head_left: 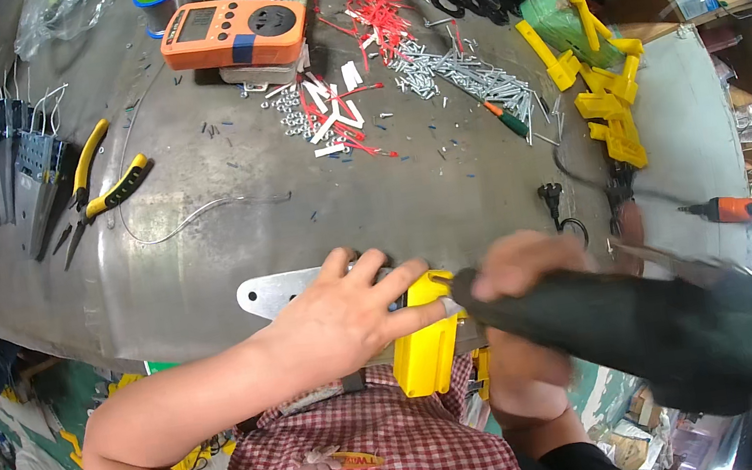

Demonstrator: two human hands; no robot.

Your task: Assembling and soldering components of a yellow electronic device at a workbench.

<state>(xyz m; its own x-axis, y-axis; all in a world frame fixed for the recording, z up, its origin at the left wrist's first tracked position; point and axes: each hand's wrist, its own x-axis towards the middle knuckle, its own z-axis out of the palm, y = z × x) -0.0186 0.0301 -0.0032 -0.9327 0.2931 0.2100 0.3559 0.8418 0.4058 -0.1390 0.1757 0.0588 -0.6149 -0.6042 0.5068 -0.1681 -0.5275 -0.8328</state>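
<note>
The left hand (343,310) clasps the yellow plastic housing (427,363), just left of the slanting black power driver (642,322) that the right hand (534,262) wraps tightly.

Red lettering stands on a small yellow patch (359,458) on the red-and-white checked cloth garment (395,427) at six o'clock; an orange, boxy plastic multimeter (238,30) at eleven carries tiny markings; these are illegible.

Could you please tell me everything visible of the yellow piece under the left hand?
The yellow piece looks like glossy plastic, boxy and elongated. It projects past the edge of the table toward the person. The left hand holds it, thumb across its upper face. The tip of a blurred dark tool is at its far end; contact is unclear.
</note>
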